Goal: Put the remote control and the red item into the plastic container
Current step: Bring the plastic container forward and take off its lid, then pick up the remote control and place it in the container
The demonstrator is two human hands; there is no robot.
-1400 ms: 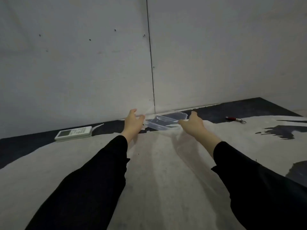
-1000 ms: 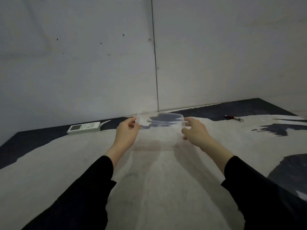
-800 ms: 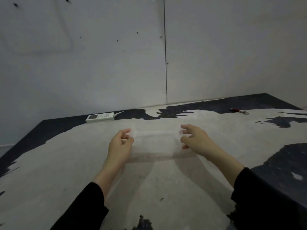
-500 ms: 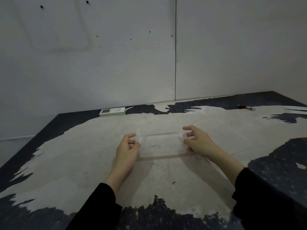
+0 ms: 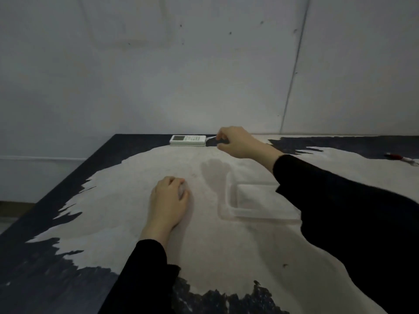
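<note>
The white remote control (image 5: 187, 140) lies at the table's far edge, by the wall. My right hand (image 5: 238, 141) hovers just right of it, thumb and fingers apart around its right end, not gripping it. The clear plastic container (image 5: 254, 201) sits on the pale table top, with nothing visible inside and its right part hidden under my right sleeve. My left hand (image 5: 169, 200) rests on the table left of the container, fingers curled and holding nothing. The small red item (image 5: 396, 156) lies far right near the frame edge.
The table (image 5: 136, 223) is dark with a large worn pale patch. Its left edge runs diagonally at the left. A grey wall (image 5: 204, 75) stands right behind the remote control.
Both hands have let go of the container, which now lies on the table. My right hand has reached across to the remote control. The view has turned left.
</note>
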